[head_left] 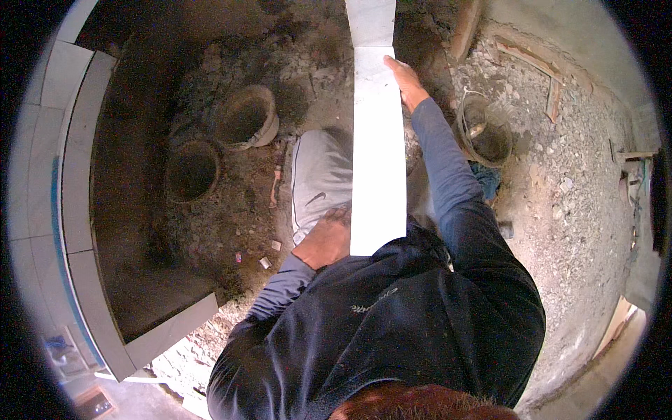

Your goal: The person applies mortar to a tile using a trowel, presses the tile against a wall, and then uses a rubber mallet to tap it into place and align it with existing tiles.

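A long, narrow white tile strip (379, 154) runs lengthwise before my chest, its near end close to my dark top. My right hand (408, 82) grips its right edge near the far end, with the thumb on the upper face and the other fingers hidden beneath. Lower down, my left hand (323, 239) is closed at the left edge near the close end; its fingertips disappear behind the strip. Against the far end stands another white tile piece (371, 22), meeting the strip at a straight line.
Two buckets (246, 117) stand on the rubble-strewn floor at left, with a wooden-handled tool (275, 186) nearby. A clear bucket (484, 129) sits beyond my right arm. White tiled edging (78, 161) borders a dark recess at left. Wood pieces (530, 56) lie at far right.
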`<state>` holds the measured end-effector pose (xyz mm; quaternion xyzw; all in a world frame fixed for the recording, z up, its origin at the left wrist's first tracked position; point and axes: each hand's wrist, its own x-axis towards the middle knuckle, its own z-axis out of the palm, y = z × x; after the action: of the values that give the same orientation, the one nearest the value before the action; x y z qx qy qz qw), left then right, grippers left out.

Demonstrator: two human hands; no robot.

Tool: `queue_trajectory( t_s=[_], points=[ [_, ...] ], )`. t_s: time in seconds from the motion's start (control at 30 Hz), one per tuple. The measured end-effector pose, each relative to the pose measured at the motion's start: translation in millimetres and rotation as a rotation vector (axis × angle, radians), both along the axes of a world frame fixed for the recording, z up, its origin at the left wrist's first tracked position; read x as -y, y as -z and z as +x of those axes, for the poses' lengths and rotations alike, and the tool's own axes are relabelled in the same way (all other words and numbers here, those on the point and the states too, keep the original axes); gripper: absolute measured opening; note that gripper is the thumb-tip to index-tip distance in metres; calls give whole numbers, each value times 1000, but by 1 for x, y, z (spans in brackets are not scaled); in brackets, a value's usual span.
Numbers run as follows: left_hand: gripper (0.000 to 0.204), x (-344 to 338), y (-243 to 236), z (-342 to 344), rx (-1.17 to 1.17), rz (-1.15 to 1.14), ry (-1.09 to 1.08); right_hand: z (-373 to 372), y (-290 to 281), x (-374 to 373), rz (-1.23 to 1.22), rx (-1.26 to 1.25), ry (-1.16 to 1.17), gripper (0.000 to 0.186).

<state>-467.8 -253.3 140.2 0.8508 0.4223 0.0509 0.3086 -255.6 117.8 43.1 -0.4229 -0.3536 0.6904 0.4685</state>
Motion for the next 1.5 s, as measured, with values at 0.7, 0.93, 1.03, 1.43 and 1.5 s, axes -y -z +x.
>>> queue_trajectory(
  t_s=[0.7,0.93,1.03,1.43,1.5],
  points=[
    [52,15,-23,8,737,-233,-1029,33,139,192,-493,-469,248,52],
    [39,-12,-16,3,958,-217,-1007,29,125,185,-488,-559,245,43],
    [40,-20,-23,-9,1189,-202,-1029,33,101,194,-327,-697,278,40],
    [40,-98,-41,74,1053,-744,-437,166,-18,285,-11,-569,914,50],
    [49,-111,-25,86,677,-715,-1,223,16,325,2,-53,1128,59]
  ],
)
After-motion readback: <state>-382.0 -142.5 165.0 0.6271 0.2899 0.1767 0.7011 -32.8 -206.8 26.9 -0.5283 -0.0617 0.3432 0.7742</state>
